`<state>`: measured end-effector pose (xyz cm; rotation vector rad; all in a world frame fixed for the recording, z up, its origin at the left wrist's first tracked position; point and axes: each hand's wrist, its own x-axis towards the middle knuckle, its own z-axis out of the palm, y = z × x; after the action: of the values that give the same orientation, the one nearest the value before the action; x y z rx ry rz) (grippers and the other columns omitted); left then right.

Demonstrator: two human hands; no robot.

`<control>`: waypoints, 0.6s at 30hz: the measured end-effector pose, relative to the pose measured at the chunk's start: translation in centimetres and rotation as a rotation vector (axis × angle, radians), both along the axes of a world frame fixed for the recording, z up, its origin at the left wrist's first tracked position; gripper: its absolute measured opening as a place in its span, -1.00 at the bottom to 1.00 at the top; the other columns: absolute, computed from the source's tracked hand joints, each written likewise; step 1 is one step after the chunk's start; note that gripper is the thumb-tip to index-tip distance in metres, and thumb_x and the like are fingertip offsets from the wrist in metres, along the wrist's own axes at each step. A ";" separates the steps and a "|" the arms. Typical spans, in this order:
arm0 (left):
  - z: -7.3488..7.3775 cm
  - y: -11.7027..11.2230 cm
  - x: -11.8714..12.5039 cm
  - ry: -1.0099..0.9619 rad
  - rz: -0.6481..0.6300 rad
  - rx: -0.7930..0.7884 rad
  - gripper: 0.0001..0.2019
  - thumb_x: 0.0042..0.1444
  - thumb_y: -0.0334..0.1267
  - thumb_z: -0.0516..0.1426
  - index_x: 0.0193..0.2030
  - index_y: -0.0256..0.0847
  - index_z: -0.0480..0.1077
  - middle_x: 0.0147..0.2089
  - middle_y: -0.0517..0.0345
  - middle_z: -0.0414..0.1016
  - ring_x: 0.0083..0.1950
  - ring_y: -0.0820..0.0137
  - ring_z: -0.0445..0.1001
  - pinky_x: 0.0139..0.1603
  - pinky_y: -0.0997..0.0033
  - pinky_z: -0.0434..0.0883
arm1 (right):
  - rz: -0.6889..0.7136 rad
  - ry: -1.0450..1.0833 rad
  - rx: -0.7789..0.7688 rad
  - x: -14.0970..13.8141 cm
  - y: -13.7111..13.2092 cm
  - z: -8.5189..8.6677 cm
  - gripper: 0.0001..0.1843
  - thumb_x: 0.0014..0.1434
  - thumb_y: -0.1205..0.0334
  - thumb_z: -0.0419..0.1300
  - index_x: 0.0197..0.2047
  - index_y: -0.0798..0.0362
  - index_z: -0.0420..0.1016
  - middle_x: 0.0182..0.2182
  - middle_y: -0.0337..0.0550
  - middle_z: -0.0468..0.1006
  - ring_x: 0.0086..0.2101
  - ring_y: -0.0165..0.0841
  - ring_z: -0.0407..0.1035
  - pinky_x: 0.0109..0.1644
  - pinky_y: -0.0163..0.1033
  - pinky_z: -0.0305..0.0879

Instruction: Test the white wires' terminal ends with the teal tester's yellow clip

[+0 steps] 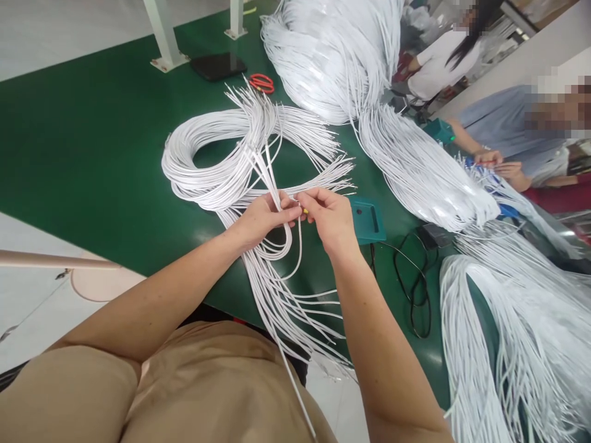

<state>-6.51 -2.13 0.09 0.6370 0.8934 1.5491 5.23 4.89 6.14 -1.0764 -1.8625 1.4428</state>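
Note:
My left hand point(264, 219) is closed around a few white cables point(268, 169), their lower part looping down below the fingers. Close beside it, my right hand point(327, 214) pinches a small piece with a yellow part point(305, 211) at a cable end; fingers hide most of it. Both hands almost touch above the bench. Under and behind them lies a coiled bundle of white cables point(184, 163), with cut ends fanning out to the right. More loose cable ends point(281, 301) spread toward the bench's front edge.
A teal device point(368, 220) sits right of my right hand, near a black cord point(410, 295). Large white cable bundles point(332, 49) cover the bench's far and right sides. A red ring-shaped coil point(261, 83) and black phone point(218, 66) lie behind. Co-workers point(503, 123) work at right.

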 end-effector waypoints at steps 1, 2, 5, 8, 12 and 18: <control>0.0 0.0 0.0 0.007 0.025 0.000 -0.60 -0.06 -0.27 0.33 -0.48 -0.22 0.11 -0.48 0.28 0.36 -0.37 0.52 0.46 -0.32 0.52 0.33 | 0.005 0.023 -0.019 -0.1 -0.2 0.0 -0.86 0.03 0.22 0.23 -0.49 0.10 0.47 -0.60 -0.33 0.39 -0.57 -0.52 0.20 -0.45 -0.33 0.12; 0.0 0.1 0.1 0.015 0.048 0.008 -0.60 -0.06 -0.27 0.33 -0.48 -0.22 0.10 -0.50 0.29 0.34 -0.39 0.53 0.45 -0.36 0.54 0.31 | 0.006 0.051 -0.043 -0.1 -0.4 -0.1 -0.87 0.03 0.22 0.23 -0.48 0.10 0.47 -0.60 -0.33 0.38 -0.57 -0.53 0.20 -0.45 -0.33 0.12; -0.2 0.1 0.1 0.056 0.094 0.041 -0.62 -0.03 -0.27 0.32 -0.45 -0.21 0.11 -0.52 0.29 0.36 -0.43 0.54 0.43 -0.41 0.55 0.28 | -0.009 0.135 -0.197 -0.2 -0.6 -0.2 -0.86 0.01 0.20 0.24 -0.48 0.09 0.45 -0.62 -0.35 0.34 -0.58 -0.53 0.20 -0.47 -0.35 0.08; -0.3 0.1 0.1 0.123 0.116 0.072 -0.63 0.00 -0.27 0.29 -0.43 -0.21 0.10 -0.49 0.29 0.39 -0.48 0.57 0.39 -0.44 0.54 0.26 | -0.008 0.231 -0.409 -0.1 -0.4 -0.7 -0.74 -0.01 0.23 0.24 -0.61 0.06 0.26 -0.67 -0.36 0.25 -0.58 -0.53 0.18 -0.48 -0.35 0.08; -0.2 0.1 0.3 0.177 0.077 0.108 -0.64 0.04 -0.29 0.25 -0.42 -0.19 0.05 -0.45 0.27 0.42 -0.46 0.55 0.42 -0.44 0.53 0.26 | -0.001 0.239 -0.488 -0.1 0.4 -0.9 -0.74 0.02 0.16 0.25 -0.58 0.06 0.31 -0.63 -0.36 0.24 -0.58 -0.52 0.18 -0.47 -0.34 0.14; 0.1 0.1 0.4 0.218 0.016 0.110 -0.63 0.04 -0.31 0.23 -0.43 -0.17 0.02 -0.46 0.26 0.43 -0.43 0.50 0.49 -0.45 0.52 0.28 | 0.078 0.128 -0.458 -0.5 1.1 0.0 -0.63 0.00 -0.07 0.31 -0.49 0.09 0.46 -0.66 -0.35 0.24 -0.63 -0.51 0.14 -0.52 -0.32 0.16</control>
<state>-6.12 -2.05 0.21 0.8931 0.9819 1.5711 4.73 6.03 6.10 -1.0898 -1.5364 1.9969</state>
